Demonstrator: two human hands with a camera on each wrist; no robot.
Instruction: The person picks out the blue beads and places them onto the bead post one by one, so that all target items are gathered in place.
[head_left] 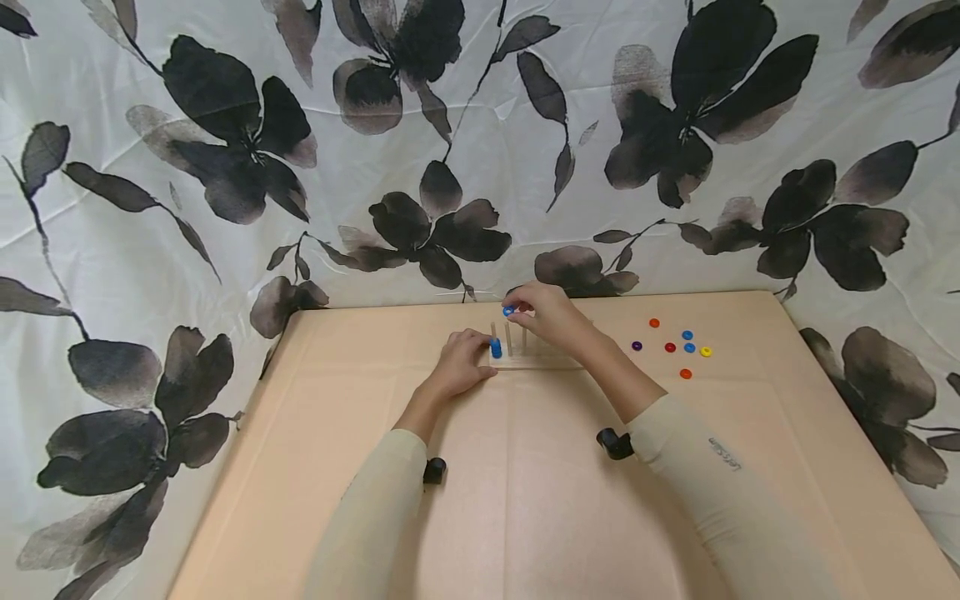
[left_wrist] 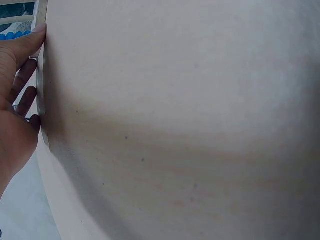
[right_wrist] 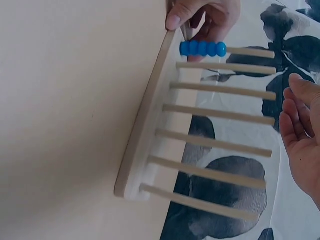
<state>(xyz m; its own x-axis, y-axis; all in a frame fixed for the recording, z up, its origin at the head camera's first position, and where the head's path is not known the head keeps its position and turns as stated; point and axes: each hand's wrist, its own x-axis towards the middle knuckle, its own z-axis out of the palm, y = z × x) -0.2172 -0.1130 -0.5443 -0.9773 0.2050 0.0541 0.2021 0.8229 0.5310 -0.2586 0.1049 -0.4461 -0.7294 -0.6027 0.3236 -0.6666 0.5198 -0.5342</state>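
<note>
A wooden peg board (head_left: 540, 364) stands near the far edge of the table, with a row of several thin upright pegs (right_wrist: 220, 112). Several blue rings (right_wrist: 202, 48) are stacked low on its leftmost peg. My left hand (head_left: 461, 364) grips the board's left end, thumb at the front edge and fingers around the side, as the right wrist view also shows. Above that same end, my right hand (head_left: 551, 317) pinches one blue ring (head_left: 508, 311) near the peg tops. In the right wrist view the right hand (right_wrist: 305, 135) appears beside the peg tips, its ring not visible there.
Loose rings lie on the table to the right of the board: red and orange ones (head_left: 670, 347), blue ones (head_left: 687, 335), a yellow one (head_left: 706, 352) and a dark purple one (head_left: 637, 345). A flowered cloth (head_left: 480, 125) hangs behind the table's far edge.
</note>
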